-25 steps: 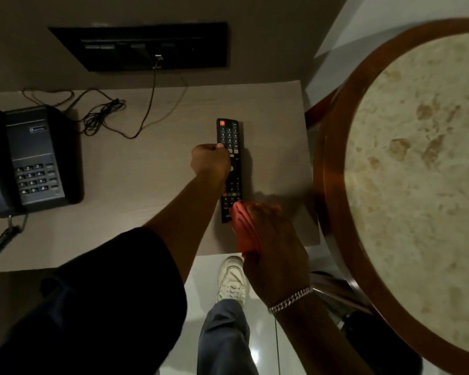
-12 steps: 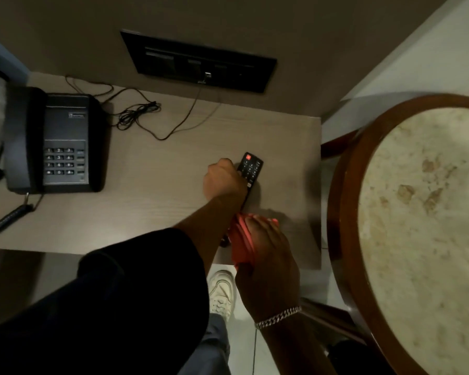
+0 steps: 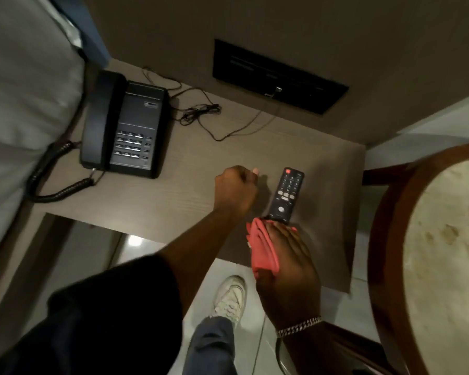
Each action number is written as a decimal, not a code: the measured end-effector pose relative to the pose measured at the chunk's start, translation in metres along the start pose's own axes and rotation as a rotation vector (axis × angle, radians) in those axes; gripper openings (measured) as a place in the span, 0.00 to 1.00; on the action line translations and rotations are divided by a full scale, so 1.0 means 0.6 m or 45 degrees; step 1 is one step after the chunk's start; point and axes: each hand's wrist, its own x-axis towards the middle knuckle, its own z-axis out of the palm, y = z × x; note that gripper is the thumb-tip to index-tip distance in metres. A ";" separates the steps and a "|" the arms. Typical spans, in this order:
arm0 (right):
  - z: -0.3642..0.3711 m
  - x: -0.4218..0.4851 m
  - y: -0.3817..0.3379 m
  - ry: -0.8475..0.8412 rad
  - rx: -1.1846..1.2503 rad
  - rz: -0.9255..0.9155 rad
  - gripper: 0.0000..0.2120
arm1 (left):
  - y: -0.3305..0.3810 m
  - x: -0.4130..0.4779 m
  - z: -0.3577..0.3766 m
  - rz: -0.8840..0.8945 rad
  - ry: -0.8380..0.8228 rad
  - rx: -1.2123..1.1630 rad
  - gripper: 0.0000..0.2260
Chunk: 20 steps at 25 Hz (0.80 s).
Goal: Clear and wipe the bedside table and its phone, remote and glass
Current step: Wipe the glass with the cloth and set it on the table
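A black remote (image 3: 286, 196) lies on the wooden bedside table (image 3: 190, 196), near its right side. My right hand (image 3: 287, 263) grips a folded red cloth (image 3: 260, 247) and presses it over the remote's near end. My left hand (image 3: 236, 189) hovers as a loose fist just left of the remote, touching nothing. A black corded phone (image 3: 125, 125) stands at the table's back left, its coiled cord (image 3: 54, 182) trailing off the left edge. No glass is in view.
A thin black cable (image 3: 201, 112) runs from a dark wall panel (image 3: 279, 77) across the table's back. White bedding (image 3: 19, 104) borders the left. A round stone-topped table with a wooden rim (image 3: 385, 253) stands close on the right. My shoe (image 3: 230, 296) is on the tiled floor.
My left hand has let go of the remote and drawn away to the left. The right hand keeps the cloth on the remote's near end. The view has swung left.
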 end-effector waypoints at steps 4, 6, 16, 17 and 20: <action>0.008 0.052 -0.153 -0.100 0.160 -0.172 0.25 | -0.047 -0.029 -0.197 0.139 0.237 -0.390 0.09; 0.020 0.081 -0.243 -0.175 0.208 -0.290 0.25 | -0.074 -0.048 -0.304 0.146 0.420 -0.489 0.08; 0.170 0.077 -0.758 -0.264 0.655 -1.002 0.18 | -0.212 -0.220 -0.798 0.123 1.274 -0.643 0.07; 0.184 0.066 -0.792 -0.285 0.734 -1.024 0.18 | -0.227 -0.243 -0.828 0.126 1.352 -0.619 0.07; 0.221 0.035 -0.868 -0.377 0.854 -1.084 0.19 | -0.269 -0.305 -0.901 0.240 1.630 -0.432 0.07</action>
